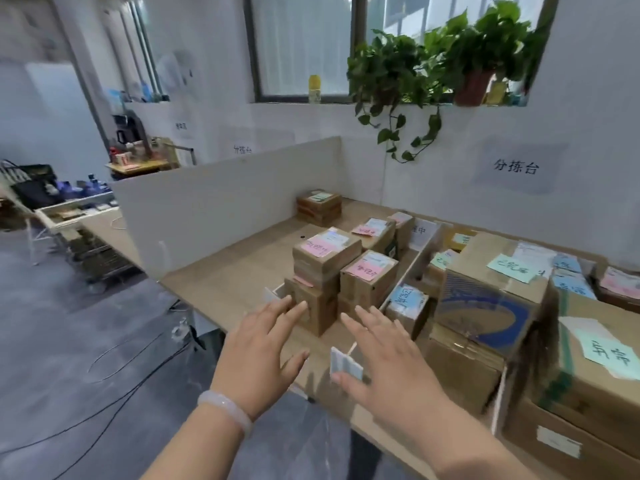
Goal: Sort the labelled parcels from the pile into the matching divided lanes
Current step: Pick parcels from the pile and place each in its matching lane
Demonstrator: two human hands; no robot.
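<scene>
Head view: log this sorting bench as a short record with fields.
surface: wooden table against a white wall
lanes: split by white dividers
pink-label boxes: stacked in the left lane
blue-label box: in the next lane to the right
green-label boxes: large, stacked at right
left hand: open, empty, fingers spread near the lowest front box
right hand: open, empty, above the table edge
wall sign: paper, handwritten
plants: on the window sill

Single head-worn view, facing forward and down.
Close above the sorting table (242,271), hands low in frame.
</scene>
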